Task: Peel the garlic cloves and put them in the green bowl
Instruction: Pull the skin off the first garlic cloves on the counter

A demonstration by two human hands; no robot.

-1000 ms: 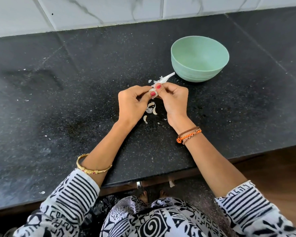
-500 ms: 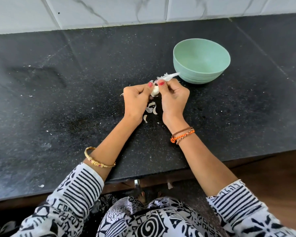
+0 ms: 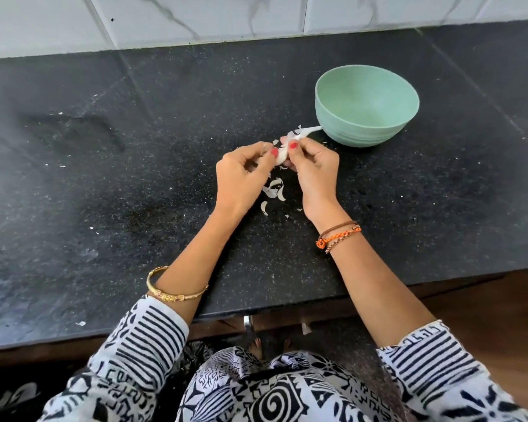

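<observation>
A white garlic clove (image 3: pixel 281 155) is pinched between both my hands above the black counter. My left hand (image 3: pixel 241 178) holds it from the left with thumb and fingers. From the right, my right hand (image 3: pixel 313 172) pinches it, and a strip of papery skin with a white stem (image 3: pixel 305 134) sticks out toward the bowl. The green bowl (image 3: pixel 367 106) stands just beyond my right hand, and its inside looks empty.
Loose white peel pieces (image 3: pixel 273 190) lie on the black counter (image 3: pixel 134 178) under and between my wrists. Small white flakes are scattered further left. A tiled wall (image 3: pixel 195 19) runs along the back. The counter's front edge is near my elbows.
Both hands stay together on the clove. My thumbs have shifted slightly on it and the skin strip still points at the bowl. The camera has tilted a little.
</observation>
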